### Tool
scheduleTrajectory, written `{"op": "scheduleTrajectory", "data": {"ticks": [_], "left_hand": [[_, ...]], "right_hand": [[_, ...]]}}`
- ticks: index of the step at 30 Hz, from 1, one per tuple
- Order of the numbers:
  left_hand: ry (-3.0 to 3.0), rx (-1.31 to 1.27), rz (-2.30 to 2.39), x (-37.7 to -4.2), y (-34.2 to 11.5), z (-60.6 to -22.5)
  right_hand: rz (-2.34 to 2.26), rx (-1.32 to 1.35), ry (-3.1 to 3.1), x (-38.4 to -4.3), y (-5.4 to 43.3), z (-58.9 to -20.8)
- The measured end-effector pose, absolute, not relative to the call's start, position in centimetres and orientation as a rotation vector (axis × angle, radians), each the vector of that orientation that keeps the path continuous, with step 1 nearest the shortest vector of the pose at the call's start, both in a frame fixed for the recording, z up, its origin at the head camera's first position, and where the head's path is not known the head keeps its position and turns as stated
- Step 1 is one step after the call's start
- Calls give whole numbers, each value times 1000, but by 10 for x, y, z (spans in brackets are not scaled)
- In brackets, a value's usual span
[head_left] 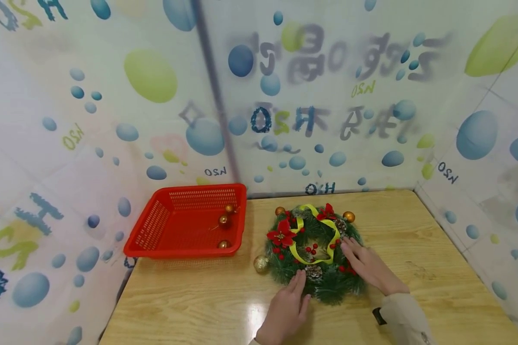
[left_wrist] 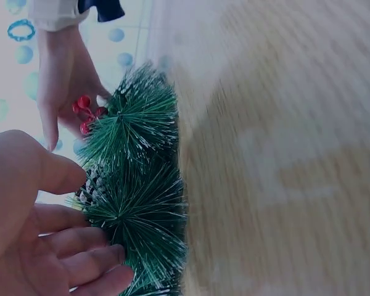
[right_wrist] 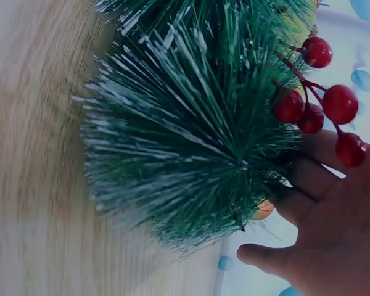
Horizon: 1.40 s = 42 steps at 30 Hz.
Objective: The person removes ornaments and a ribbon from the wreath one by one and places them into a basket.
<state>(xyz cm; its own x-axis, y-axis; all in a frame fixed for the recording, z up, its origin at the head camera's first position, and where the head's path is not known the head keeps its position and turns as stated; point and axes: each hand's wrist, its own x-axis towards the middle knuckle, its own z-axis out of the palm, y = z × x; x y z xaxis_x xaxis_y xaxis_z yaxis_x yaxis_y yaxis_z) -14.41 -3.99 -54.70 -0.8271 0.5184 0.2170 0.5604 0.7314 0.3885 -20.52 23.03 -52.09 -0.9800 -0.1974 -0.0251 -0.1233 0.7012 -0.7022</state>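
Note:
A green wreath with frosted needles lies on the wooden table. On it are red poinsettia flowers, red berries, pine cones and a loosely looped yellow ribbon. Gold baubles sit around its outer edge. With fingers extended, my left hand touches the wreath's near side by a pine cone. My right hand rests on the right side, its fingers straight in the head view. In the right wrist view, needles and berries partly hide those fingertips.
A red plastic basket stands on the table left of the wreath, with a few gold baubles inside. Curtain-like walls with printed blue and green spots enclose the table at the back and sides.

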Motion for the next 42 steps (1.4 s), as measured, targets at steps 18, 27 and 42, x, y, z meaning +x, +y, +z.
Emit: {"op": "scheduleTrajectory", "data": {"ticks": [18, 27, 42], "left_hand": [[-2511, -848, -1103, -157, -69, -543], [-2439, -512, -1189, -183, -106, -550], [-2622, -297, -1403, -193, -108, -576]], "right_hand": [[-943, -390, 3231, -171, 214, -511], [-790, -512, 3389, -130, 173, -534], [-724, -417, 3313, -133, 174, -546]]}}
